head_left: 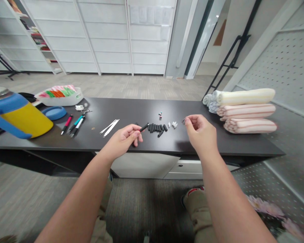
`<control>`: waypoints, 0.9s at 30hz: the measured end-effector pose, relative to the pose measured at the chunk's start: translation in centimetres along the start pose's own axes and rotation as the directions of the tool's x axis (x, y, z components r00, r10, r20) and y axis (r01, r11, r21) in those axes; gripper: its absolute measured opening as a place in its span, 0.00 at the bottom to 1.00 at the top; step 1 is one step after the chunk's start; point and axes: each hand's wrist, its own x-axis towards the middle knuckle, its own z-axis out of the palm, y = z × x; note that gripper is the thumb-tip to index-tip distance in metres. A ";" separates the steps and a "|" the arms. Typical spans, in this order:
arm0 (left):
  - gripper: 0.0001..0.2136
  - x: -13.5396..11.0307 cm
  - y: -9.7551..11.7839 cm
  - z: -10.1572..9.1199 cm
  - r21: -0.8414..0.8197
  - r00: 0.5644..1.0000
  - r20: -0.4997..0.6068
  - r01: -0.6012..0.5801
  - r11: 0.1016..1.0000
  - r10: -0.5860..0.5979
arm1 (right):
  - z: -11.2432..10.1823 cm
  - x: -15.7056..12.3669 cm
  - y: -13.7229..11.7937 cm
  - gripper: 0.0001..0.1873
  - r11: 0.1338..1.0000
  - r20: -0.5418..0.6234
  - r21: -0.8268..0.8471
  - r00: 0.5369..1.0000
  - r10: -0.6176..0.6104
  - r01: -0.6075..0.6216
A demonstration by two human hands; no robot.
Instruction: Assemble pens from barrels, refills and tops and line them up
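My left hand (128,135) is closed on a short black tube (144,127), which slants up to the right above the table. Just beyond it lies a row of similar black tubes (157,128), with one loose black tube (160,134) in front. My right hand (200,130) is pinched low over the tabletop, at some small metallic bits (183,121) by its fingertips. What it grips, if anything, is too small to make out. Between the hands are small white plastic pieces (174,125). Tiny metal and red parts (160,116) lie farther back.
Thin white sticks (109,128) lie left of my left hand. Several pens (77,125), a blue lid (54,113), a yellow and blue jug (22,114) and a white basket (66,100) stand farther left. Rolled towels (245,109) are stacked at the right end of the dark table (121,106).
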 end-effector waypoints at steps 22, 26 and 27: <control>0.18 -0.4 0.4 -0.3 0.848 0.992 -0.001 -0.065 0.526 0.124 | 2.7 -1.0 0.9 0.11 0.938 0.205 -0.264 0.963 -0.174 0.226; 0.17 -0.4 0.4 -0.2 0.874 0.993 0.000 -0.055 0.482 0.114 | 1.7 0.3 2.8 0.14 0.921 0.079 -0.389 0.997 0.000 0.031; 0.17 -0.4 0.4 -0.1 0.884 0.994 0.000 -0.052 0.465 0.112 | 1.6 0.7 3.1 0.16 0.914 0.074 -0.405 0.997 0.037 -0.004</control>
